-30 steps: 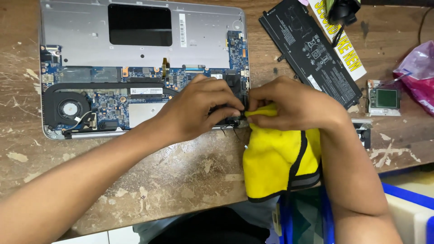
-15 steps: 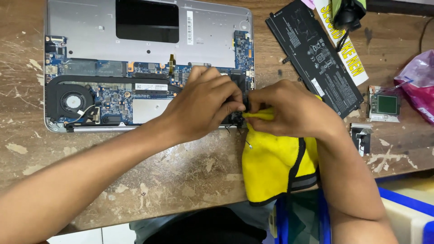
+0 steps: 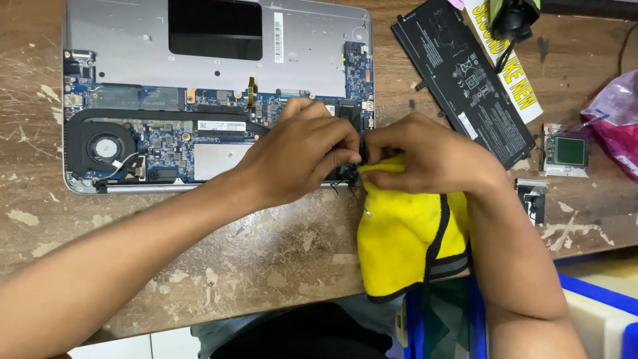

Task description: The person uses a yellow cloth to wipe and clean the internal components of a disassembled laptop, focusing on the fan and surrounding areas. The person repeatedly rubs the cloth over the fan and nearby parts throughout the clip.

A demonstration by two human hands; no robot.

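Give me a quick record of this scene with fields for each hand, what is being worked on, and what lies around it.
left hand: fingertips pinching a small black part at the laptop's near right corner
right hand: pressing a yellow cloth against the same spot
laptop: opened, circuit board and fan exposed
battery: removed, lying right of the laptop
table: worn wood, paint flaking
pink bag: far right edge

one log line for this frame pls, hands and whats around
left hand on opened laptop corner | right hand pinching yellow cloth there | black battery lying apart on wooden table
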